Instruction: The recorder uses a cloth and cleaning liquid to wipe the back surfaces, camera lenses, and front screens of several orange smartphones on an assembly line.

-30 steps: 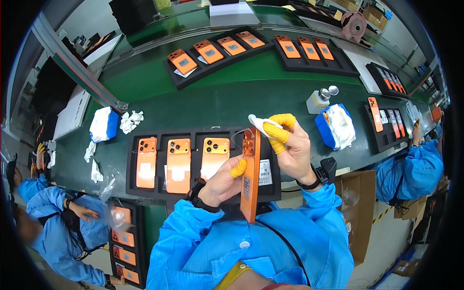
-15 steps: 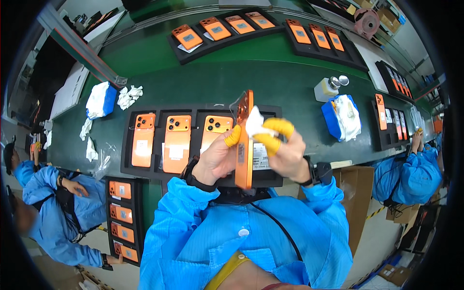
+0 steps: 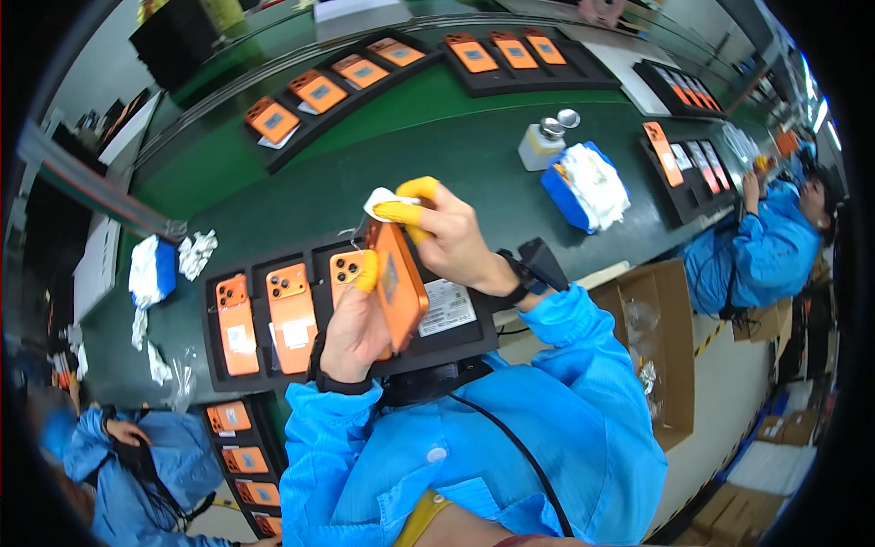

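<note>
An orange smartphone (image 3: 398,287) stands tilted on edge in my left hand (image 3: 356,326), which grips it by one side with a yellow-covered thumb. My right hand (image 3: 447,237) pinches a white wiping cloth (image 3: 384,202) between yellow-covered fingers and presses it at the phone's upper end, by the camera bump. Below them lies a black foam tray (image 3: 257,378) with several orange phones, among them one at the far left (image 3: 237,326) and one beside it (image 3: 292,317). A white printed label (image 3: 447,307) lies in the tray's right slot.
A blue box of white cloths (image 3: 588,187) and a pump bottle (image 3: 541,144) stand to the right. Another blue box (image 3: 153,272) with crumpled cloths is on the left. Trays of phones (image 3: 538,77) line the far side. An open carton (image 3: 670,351) is at my right; co-workers sit on both sides.
The cloth has gone from the phone's long edge to its upper end, with my right hand above it. The phone has tilted, and the whole view has turned and shifted.
</note>
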Tool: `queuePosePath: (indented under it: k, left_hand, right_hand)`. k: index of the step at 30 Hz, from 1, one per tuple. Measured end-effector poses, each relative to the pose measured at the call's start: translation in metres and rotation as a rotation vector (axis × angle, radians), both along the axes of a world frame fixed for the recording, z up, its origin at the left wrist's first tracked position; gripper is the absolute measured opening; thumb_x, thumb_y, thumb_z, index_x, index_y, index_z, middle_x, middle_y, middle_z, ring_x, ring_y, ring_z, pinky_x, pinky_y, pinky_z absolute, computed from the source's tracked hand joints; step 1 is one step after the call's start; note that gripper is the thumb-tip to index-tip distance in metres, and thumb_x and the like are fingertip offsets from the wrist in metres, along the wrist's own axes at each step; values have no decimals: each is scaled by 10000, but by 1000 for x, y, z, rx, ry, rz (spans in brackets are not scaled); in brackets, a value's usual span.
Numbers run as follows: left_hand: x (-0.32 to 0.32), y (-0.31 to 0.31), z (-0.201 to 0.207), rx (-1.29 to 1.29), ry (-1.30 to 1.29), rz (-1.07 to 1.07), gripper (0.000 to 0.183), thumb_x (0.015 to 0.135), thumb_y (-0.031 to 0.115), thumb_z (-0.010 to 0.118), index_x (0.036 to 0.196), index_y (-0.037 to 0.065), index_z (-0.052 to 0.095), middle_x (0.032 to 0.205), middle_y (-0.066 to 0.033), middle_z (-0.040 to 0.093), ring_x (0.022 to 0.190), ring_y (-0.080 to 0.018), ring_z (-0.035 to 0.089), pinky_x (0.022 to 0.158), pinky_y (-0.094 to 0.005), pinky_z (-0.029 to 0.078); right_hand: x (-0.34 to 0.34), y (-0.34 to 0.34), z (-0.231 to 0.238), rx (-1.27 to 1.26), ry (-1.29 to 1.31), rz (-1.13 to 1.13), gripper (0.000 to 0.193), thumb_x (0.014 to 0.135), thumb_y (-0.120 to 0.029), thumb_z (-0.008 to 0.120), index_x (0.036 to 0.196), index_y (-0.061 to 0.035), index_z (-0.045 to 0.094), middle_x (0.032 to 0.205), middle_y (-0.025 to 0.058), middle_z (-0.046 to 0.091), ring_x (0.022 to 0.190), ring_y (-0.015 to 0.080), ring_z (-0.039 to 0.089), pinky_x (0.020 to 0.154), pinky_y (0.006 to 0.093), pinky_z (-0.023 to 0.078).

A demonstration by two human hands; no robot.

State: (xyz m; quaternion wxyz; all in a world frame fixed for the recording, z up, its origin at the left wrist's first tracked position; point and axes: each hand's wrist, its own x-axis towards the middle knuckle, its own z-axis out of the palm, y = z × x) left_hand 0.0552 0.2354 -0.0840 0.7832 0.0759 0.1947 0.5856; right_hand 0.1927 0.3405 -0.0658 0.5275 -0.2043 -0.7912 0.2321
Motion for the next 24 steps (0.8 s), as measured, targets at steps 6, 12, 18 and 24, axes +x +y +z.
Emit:
queuePosePath:
  k: [6, 12, 18, 24]
  left_hand:
    - [-3, 10, 12, -79, 115, 65, 298, 985, 292, 454, 1106, 55, 589, 919, -70, 608, 760, -202, 516, 730, -363, 467]
    - [-3, 29, 25, -230, 89, 179, 244, 966, 224, 444, 1106, 77, 579, 956, -52, 586, 715, -166, 471, 689, -339, 403]
    - [15, 33, 48, -347, 89, 152, 254, 997, 251, 394, 1108, 87, 553, 999, -54, 593, 740, -174, 496, 688, -333, 393]
    - [17, 36, 48, -373, 92, 149, 285, 1004, 272, 376, 1115, 83, 557, 1022, -57, 605, 741, -168, 489, 685, -328, 367]
  right_hand:
    - [7, 5, -1, -217, -35, -25, 423, 739, 140, 483, 1068, -42, 676, 987, 129, 591, 876, 264, 611, 764, 306, 496]
    - [8, -11, 23, -350, 173, 54, 401, 803, 149, 435, 1101, 1, 658, 959, 96, 588, 822, 174, 599, 714, 251, 484]
    - [19, -12, 24, -464, 300, 72, 319, 858, 113, 512, 1124, 1, 649, 981, 69, 571, 873, 123, 579, 737, 225, 465]
    - [22, -10, 25, -86, 140, -98, 343, 808, 144, 534, 1085, -11, 667, 1012, 117, 577, 864, 193, 609, 747, 251, 477]
